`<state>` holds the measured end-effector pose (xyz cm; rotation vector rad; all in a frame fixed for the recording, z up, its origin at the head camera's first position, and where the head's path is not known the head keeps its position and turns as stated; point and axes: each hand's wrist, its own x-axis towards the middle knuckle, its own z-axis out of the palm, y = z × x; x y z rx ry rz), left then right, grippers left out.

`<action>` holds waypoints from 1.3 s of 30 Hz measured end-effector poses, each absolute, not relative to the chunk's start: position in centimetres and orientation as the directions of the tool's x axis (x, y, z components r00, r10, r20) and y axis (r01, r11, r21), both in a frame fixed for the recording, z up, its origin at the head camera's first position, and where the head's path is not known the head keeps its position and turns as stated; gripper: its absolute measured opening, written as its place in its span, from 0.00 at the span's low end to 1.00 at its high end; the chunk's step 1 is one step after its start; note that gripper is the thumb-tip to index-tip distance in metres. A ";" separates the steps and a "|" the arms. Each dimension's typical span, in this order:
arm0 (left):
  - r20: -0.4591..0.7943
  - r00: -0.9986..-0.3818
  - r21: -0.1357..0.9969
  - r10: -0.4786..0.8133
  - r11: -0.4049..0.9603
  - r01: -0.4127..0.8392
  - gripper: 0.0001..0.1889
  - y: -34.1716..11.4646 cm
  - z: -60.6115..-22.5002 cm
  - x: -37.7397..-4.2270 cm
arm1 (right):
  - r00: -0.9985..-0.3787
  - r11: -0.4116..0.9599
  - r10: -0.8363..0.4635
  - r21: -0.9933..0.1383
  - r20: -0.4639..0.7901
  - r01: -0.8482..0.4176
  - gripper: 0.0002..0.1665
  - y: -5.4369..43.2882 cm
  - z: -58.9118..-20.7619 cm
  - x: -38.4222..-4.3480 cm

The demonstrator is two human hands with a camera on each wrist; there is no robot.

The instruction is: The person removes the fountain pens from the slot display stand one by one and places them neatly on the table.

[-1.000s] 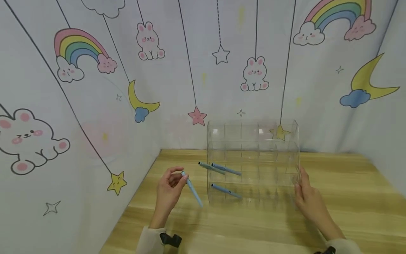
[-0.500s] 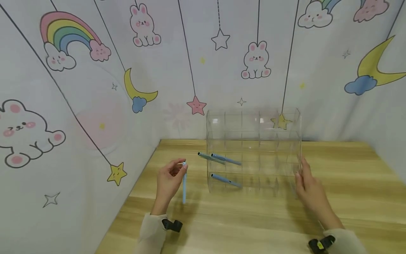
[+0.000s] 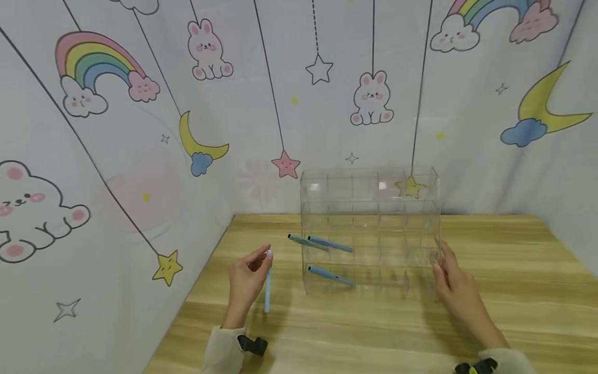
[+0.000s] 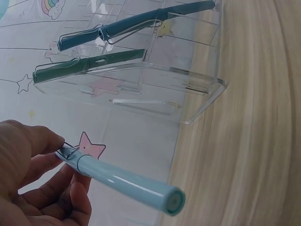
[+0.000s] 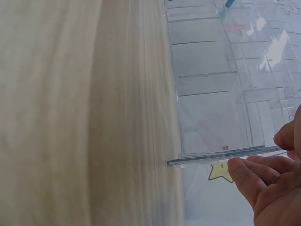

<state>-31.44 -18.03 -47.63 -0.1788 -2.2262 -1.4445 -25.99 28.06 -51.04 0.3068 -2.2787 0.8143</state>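
My left hand (image 3: 248,278) pinches a light blue pen (image 4: 127,181) by its clip end, and the pen hangs down left of a clear plastic pen organizer (image 3: 369,208). With thumb and fingers my right hand (image 3: 460,291) grips the organizer's right side wall, as the right wrist view shows at close range. Three pens lie in the organizer's left compartments: a green pen (image 4: 89,66) and a blue pen (image 3: 329,243) side by side in one row, and another blue pen (image 3: 329,275) in the bottom row. Their capped ends stick out toward the left.
The organizer stands on a wood-grain table (image 3: 355,337), toward its back edge. Behind and to the left hangs a white curtain (image 3: 261,104) printed with rabbits, stars, moons and rainbows. Black straps with small devices (image 3: 252,344) sit on both wrists.
The light blue pen has swung from slanting down to the right to hanging nearly upright in my left hand. My right hand keeps its grip on the organizer; the head view shifts slightly.
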 end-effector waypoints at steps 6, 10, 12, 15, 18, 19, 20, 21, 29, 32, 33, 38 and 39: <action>0.478 -0.867 0.800 -0.139 0.477 0.364 0.15 -18.1 -47.2 -32.2 | -0.732 0.758 -0.003 -0.475 0.681 -0.446 0.36 27.8 -50.9 -26.0; 0.455 -0.876 0.816 -0.159 0.468 0.339 0.15 -18.1 -47.3 -32.4 | -0.738 0.760 -0.001 -0.480 0.674 -0.439 0.35 27.9 -50.9 -26.1; 0.447 -0.880 0.820 -0.161 0.466 0.332 0.15 -18.1 -47.5 -32.3 | -0.746 0.755 0.000 -0.490 0.666 -0.437 0.35 28.0 -50.9 -26.0; 0.436 -0.886 0.830 -0.158 0.451 0.328 0.14 -18.1 -48.0 -32.2 | -0.744 0.749 0.004 -0.495 0.668 -0.440 0.34 28.1 -51.0 -25.9; 0.424 -0.891 0.838 -0.163 0.444 0.318 0.11 -18.2 -48.5 -32.2 | -0.722 0.755 0.005 -0.476 0.692 -0.451 0.34 28.2 -51.0 -25.8; 0.421 -0.892 0.838 -0.165 0.446 0.313 0.11 -18.2 -48.6 -32.2 | -0.714 0.757 0.010 -0.472 0.700 -0.452 0.34 28.2 -51.1 -25.8; 0.419 -0.893 0.838 -0.166 0.450 0.310 0.11 -18.3 -48.8 -32.2 | -0.713 0.755 0.012 -0.473 0.701 -0.453 0.34 28.2 -51.1 -25.8; 0.418 -0.893 0.836 -0.166 0.454 0.307 0.11 -18.4 -48.9 -32.2 | -0.712 0.755 0.015 -0.475 0.702 -0.452 0.33 28.1 -51.2 -25.8; 0.411 -0.894 0.834 -0.177 0.468 0.291 0.12 -18.8 -49.7 -32.5 | -0.779 0.735 0.033 -0.543 0.626 -0.405 0.31 27.7 -51.7 -25.1; 0.413 -0.892 0.829 -0.185 0.482 0.284 0.12 -18.7 -50.0 -32.6 | -0.803 0.731 0.038 -0.565 0.595 -0.384 0.30 27.8 -51.5 -25.0; 0.410 -0.892 0.828 -0.190 0.488 0.277 0.12 -18.7 -50.1 -32.6 | -0.807 0.730 0.038 -0.568 0.590 -0.380 0.30 27.8 -51.5 -25.0; 0.381 -0.903 0.829 -0.200 0.507 0.238 0.13 -18.4 -51.1 -33.2 | -0.794 0.732 0.037 -0.558 0.607 -0.392 0.29 27.9 -51.3 -25.2; 0.375 -0.906 0.827 -0.196 0.512 0.231 0.12 -18.3 -51.4 -33.4 | -0.790 0.732 0.039 -0.556 0.612 -0.394 0.29 28.0 -51.4 -25.3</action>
